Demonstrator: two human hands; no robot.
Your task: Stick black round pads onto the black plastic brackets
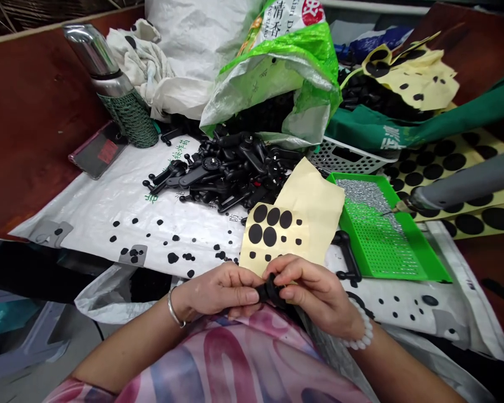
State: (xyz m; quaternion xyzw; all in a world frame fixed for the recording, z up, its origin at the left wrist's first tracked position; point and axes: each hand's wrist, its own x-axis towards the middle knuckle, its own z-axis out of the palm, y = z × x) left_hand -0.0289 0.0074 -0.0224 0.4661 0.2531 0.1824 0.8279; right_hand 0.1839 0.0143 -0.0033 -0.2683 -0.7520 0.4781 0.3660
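At the table's front edge, my left hand (229,288) is closed around one end of a small black plastic part (270,291). The thumb and fingers of my right hand (317,291) pinch its other end, where a dark disc-like piece stands up. My fingers cover much of the part, so its full shape is hidden. Just beyond my hands lies a cream backing sheet (308,215) with black round stickers (269,236), several large and several small. Farther back is a heap of black plastic arms (235,165) with ball-like ends.
A green tray (430,266) of small silver screws is at right, under a grey screwdriver (466,179). Behind stand a green-white bag (315,56) and a white basket (353,159). A thermos (128,112) and phone (98,148) are at left. Black dots litter the white sheet (96,207).
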